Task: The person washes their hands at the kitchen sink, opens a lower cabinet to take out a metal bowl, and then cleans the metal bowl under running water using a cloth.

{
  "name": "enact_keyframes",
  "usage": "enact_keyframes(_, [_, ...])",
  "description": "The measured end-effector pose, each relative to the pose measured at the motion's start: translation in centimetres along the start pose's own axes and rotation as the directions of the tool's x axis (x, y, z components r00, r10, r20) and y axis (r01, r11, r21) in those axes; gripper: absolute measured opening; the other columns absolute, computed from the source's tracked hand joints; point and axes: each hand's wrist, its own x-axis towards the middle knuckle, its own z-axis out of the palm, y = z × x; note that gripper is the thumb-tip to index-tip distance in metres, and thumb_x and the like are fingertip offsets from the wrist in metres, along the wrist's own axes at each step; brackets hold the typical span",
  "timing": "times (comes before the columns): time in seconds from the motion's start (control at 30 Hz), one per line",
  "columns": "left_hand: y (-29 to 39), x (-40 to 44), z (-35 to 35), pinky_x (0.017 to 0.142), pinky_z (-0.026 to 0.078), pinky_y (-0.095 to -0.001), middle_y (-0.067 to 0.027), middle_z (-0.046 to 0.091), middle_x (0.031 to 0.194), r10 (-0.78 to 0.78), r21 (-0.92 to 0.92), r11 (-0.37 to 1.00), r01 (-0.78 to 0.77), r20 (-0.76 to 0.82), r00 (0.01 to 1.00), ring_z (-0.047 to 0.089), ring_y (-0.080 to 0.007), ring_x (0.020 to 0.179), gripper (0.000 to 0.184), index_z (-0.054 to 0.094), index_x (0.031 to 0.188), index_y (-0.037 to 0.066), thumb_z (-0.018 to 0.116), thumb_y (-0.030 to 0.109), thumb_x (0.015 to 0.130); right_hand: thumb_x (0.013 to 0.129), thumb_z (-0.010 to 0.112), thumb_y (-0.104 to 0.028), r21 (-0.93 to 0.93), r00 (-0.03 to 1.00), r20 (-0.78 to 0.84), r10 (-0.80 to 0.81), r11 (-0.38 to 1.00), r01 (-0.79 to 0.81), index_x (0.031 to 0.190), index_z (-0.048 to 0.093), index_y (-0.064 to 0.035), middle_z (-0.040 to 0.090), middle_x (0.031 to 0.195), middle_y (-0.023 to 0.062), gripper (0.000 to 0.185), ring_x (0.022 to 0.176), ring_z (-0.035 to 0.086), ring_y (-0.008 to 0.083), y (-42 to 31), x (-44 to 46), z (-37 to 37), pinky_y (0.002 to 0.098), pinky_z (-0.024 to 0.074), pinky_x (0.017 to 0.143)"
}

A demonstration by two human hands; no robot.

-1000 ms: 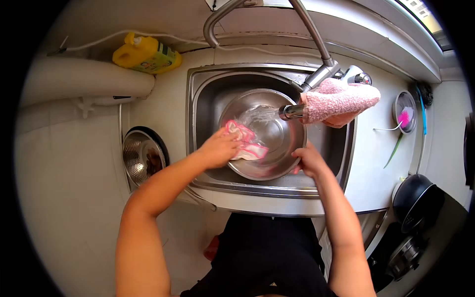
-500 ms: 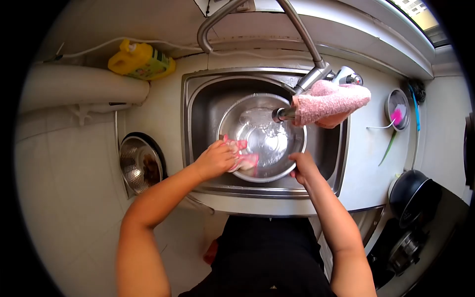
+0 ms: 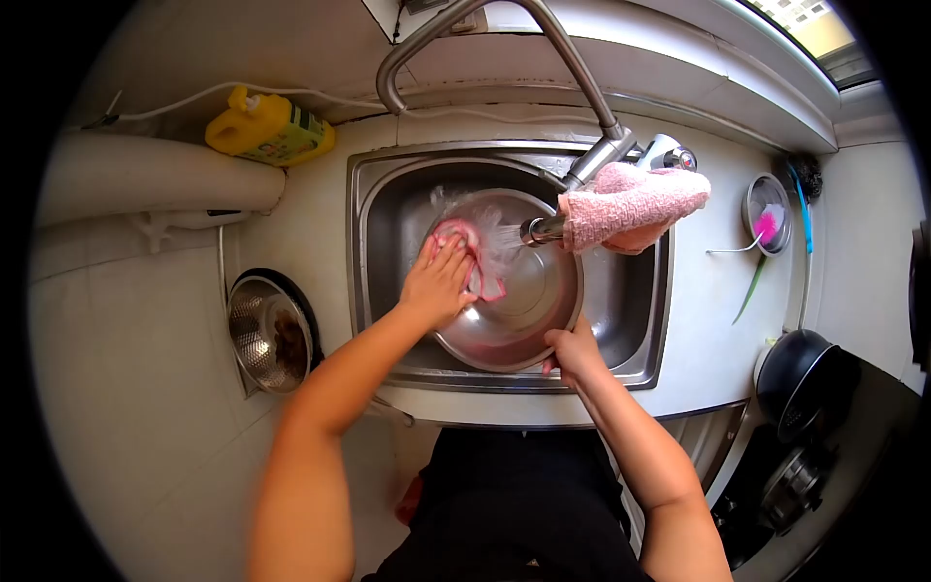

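A round metal basin (image 3: 529, 335) sits tilted in the steel sink (image 3: 621, 330). My left hand (image 3: 438, 281) presses a white cloth with pink edges (image 3: 492, 283) against the basin's left inner side, its fingers over the cloth. The basin's lower right rim is gripped by my right hand (image 3: 574, 351), thumb near the rim. Water sprays leftward from the faucet nozzle (image 3: 541, 230) onto the cloth and splashes past the basin's upper left rim. A pink towel (image 3: 635, 207) is draped over the faucet behind the nozzle.
A yellow bottle (image 3: 270, 128) lies at the back left. Left of the sink stands a metal strainer bowl (image 3: 254, 335). On the right are a small bowl (image 3: 766, 202) with a pink brush, a black pan (image 3: 797, 383) and a metal pot (image 3: 790, 490). The curved spout (image 3: 388, 82) arches behind the sink.
My left hand has moved up along the basin's left side with the cloth. The basin has tilted and shifted left, my right hand still on its rim. Water now splashes off the cloth.
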Motion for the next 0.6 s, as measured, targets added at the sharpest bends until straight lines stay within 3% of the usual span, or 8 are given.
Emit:
enact_keyframes(0.1, [1.7, 3.1, 0.6, 0.107, 0.003, -0.0533, -0.0108, 0.039, 0.136, -0.125, -0.065, 0.991, 0.117, -0.134, 0.983, 0.017, -0.0279, 0.135, 0.061, 0.045, 0.128, 0.005, 0.040, 0.049, 0.086, 0.070, 0.044, 0.009, 0.022, 0.999, 0.019, 0.045, 0.999, -0.046, 0.126, 0.029, -0.0032, 0.054, 0.091, 0.0178, 0.059, 0.047, 0.055, 0.0225, 0.5, -0.1, 0.2, 0.0265, 0.0390, 0.027])
enact_keyframes(0.17, [3.6, 5.6, 0.1, 0.107, 0.003, -0.0544, -0.0102, 0.038, 0.137, -0.164, -0.155, 0.978, 0.142, -0.140, 0.977, 0.018, -0.0291, 0.134, 0.059, 0.046, 0.126, 0.005, 0.041, 0.047, 0.085, 0.068, 0.044, 0.009, 0.020, 0.999, 0.002, 0.036, 0.999, -0.037, 0.115, 0.037, 0.0047, 0.056, 0.086, 0.0178, 0.048, 0.047, 0.055, 0.0226, 0.4, 0.2, 0.4, 0.0276, 0.0415, 0.028])
enact_keyframes(0.23, [5.9, 6.8, -0.4, 0.104, 0.006, -0.0593, -0.0132, 0.041, 0.133, -0.240, -0.434, 0.875, 0.212, -0.008, 0.971, 0.019, -0.0335, 0.132, 0.055, 0.052, 0.118, 0.003, 0.046, 0.045, 0.083, 0.069, 0.045, 0.009, 0.031, 1.000, 0.009, 0.012, 0.999, -0.012, 0.114, 0.038, 0.0048, 0.057, 0.085, 0.0174, 0.047, 0.047, 0.055, 0.0226, 0.8, 0.9, 0.1, 0.0274, 0.0419, 0.029])
enact_keyframes(0.27, [6.7, 6.7, -0.8, 0.104, 0.006, -0.0593, -0.0132, 0.041, 0.133, -0.243, -0.434, 0.875, 0.216, -0.007, 0.970, 0.019, -0.0335, 0.132, 0.055, 0.052, 0.118, 0.003, 0.046, 0.045, 0.083, 0.069, 0.045, 0.008, 0.046, 1.000, 0.019, -0.011, 0.999, 0.010, 0.114, 0.039, 0.0049, 0.057, 0.084, 0.0170, 0.045, 0.047, 0.055, 0.0225, 0.9, 1.1, -0.1, 0.0273, 0.0423, 0.029])
enact_keyframes(0.37, [8.3, 4.5, -1.1, 0.105, 0.014, -0.0538, -0.0139, 0.039, 0.134, 0.222, -0.439, 0.848, -0.296, -0.212, 0.952, 0.025, -0.0318, 0.131, 0.045, 0.053, 0.116, 0.006, 0.046, 0.039, 0.086, 0.070, 0.047, 0.006, 0.118, 0.998, 0.055, -0.032, 0.993, 0.025, 0.120, 0.038, -0.0007, 0.057, 0.090, 0.0154, 0.050, 0.052, 0.057, 0.0220, 0.3, 2.0, -1.1, 0.0264, 0.0429, 0.029])
enact_keyframes(0.47, [6.6, 1.3, -1.9, 0.106, 0.016, -0.0488, -0.0128, 0.038, 0.136, 0.352, -0.576, 0.731, -0.366, -0.141, 0.925, 0.025, -0.0280, 0.132, 0.045, 0.052, 0.118, 0.006, 0.046, 0.037, 0.087, 0.070, 0.046, 0.006, 0.137, 0.999, 0.032, -0.016, 0.990, 0.012, 0.118, 0.039, -0.0002, 0.057, 0.089, 0.0150, 0.049, 0.055, 0.058, 0.0223, 0.9, 2.0, -2.1, 0.0268, 0.0437, 0.030])
enact_keyframes(0.57, [3.7, -1.1, -2.9, 0.107, 0.015, -0.0470, -0.0108, 0.037, 0.137, 0.324, -0.526, 0.822, -0.216, 0.120, 0.938, 0.023, -0.0254, 0.133, 0.048, 0.048, 0.123, 0.005, 0.046, 0.037, 0.087, 0.070, 0.045, 0.007, 0.173, 0.999, -0.037, -0.006, 0.985, 0.012, 0.119, 0.038, 0.0000, 0.056, 0.094, 0.0167, 0.050, 0.058, 0.058, 0.0232, 1.2, 1.1, -2.1, 0.0269, 0.0429, 0.030])
enact_keyframes(0.6, [2.4, -1.2, -2.8, 0.107, 0.014, -0.0471, -0.0100, 0.037, 0.137, 0.260, -0.390, 0.907, -0.157, 0.228, 0.938, 0.023, -0.0249, 0.133, 0.050, 0.047, 0.125, 0.006, 0.047, 0.037, 0.086, 0.070, 0.045, 0.007, 0.158, 1.000, -0.013, 0.008, 0.987, -0.006, 0.119, 0.037, 0.0004, 0.055, 0.095, 0.0170, 0.051, 0.059, 0.058, 0.0235, 1.5, 0.9, -2.2, 0.0269, 0.0428, 0.030])
